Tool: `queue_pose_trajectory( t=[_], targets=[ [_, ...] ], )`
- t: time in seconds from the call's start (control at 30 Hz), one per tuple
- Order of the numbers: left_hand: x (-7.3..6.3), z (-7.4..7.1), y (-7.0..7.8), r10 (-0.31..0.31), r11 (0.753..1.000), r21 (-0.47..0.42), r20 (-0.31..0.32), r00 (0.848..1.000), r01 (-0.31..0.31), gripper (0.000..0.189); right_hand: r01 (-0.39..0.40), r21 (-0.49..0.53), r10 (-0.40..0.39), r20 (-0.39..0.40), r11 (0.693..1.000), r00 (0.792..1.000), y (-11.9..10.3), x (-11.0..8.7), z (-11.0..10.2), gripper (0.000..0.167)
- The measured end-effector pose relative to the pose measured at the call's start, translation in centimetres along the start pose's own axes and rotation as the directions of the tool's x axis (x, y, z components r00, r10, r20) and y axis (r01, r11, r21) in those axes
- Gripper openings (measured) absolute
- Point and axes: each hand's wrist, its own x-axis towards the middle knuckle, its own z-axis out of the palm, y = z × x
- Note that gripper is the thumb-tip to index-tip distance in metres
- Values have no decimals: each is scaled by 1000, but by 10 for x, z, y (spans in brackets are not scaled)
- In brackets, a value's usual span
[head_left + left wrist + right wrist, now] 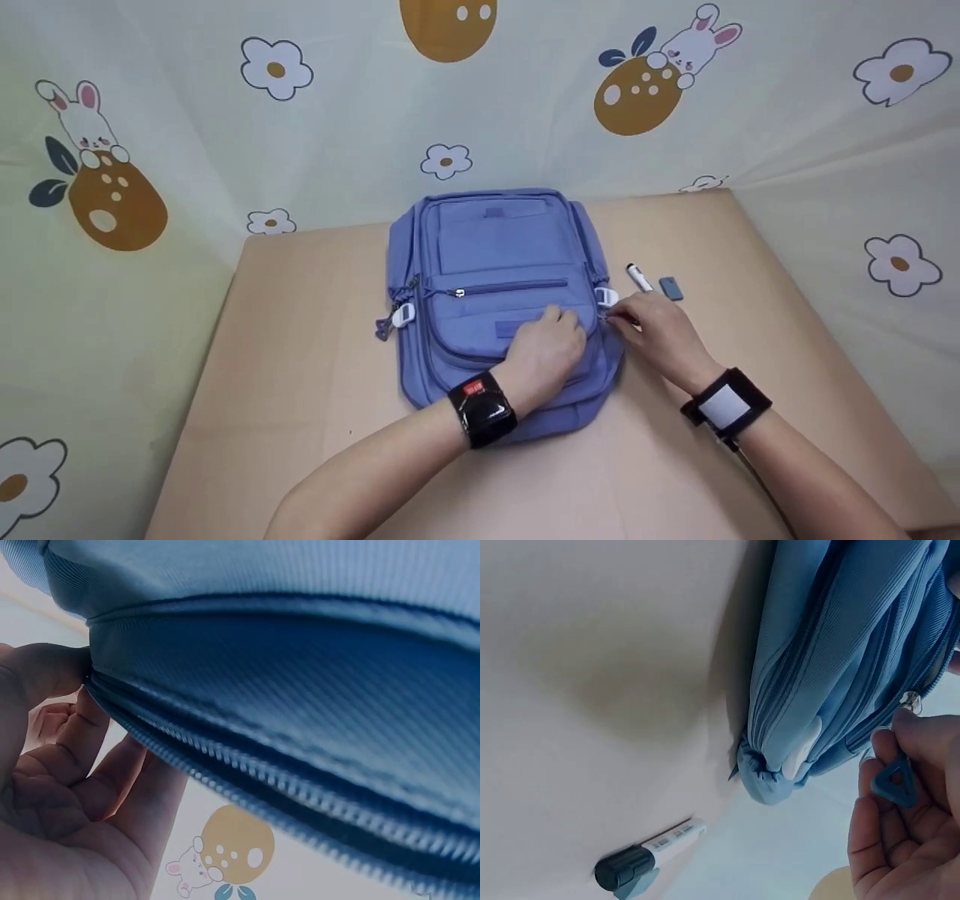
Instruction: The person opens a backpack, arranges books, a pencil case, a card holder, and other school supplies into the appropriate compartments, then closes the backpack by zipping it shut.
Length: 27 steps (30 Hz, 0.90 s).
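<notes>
A blue backpack (491, 251) lies on the table with its front up. My left hand (544, 356) reaches over its lower front pocket. In the left wrist view, the thumb and a finger of that hand pinch the fabric at the pocket's edge, where two rows of zipper teeth (247, 765) stand apart. At the backpack's right side, my right hand (664, 337) pinches the zipper pull at the cord end by the metal slider (910, 700). A blue triangular tag (904, 797) hangs from it against the curled fingers.
Right of the backpack lie a white marker (639, 277) with a black cap and a small grey-blue block (671, 289). White buckles (403, 316) sit on the backpack's sides. A patterned cloth (345, 142) rises behind the table (300, 337).
</notes>
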Motion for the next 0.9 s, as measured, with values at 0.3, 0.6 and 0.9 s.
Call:
queue_pose_trajectory(
  t=[0.3, 0.6, 0.9],
  targets=[
    [0, -3, -1, -6, 1000, 10, 15, 1000, 6, 21, 3, -37, -1, 37, 999, 999, 8, 16, 4, 10],
    [-3, 2, 1, 17, 1000, 4, -123, 992, -17, 12, -25, -64, 27, 38, 998, 999, 26, 38, 13, 5],
    [-3, 3, -1, 15, 1000, 15, -176, 984, -12, 10, -112, -98, 120, 73, 989, 990, 35, 65, 20, 5]
  ],
)
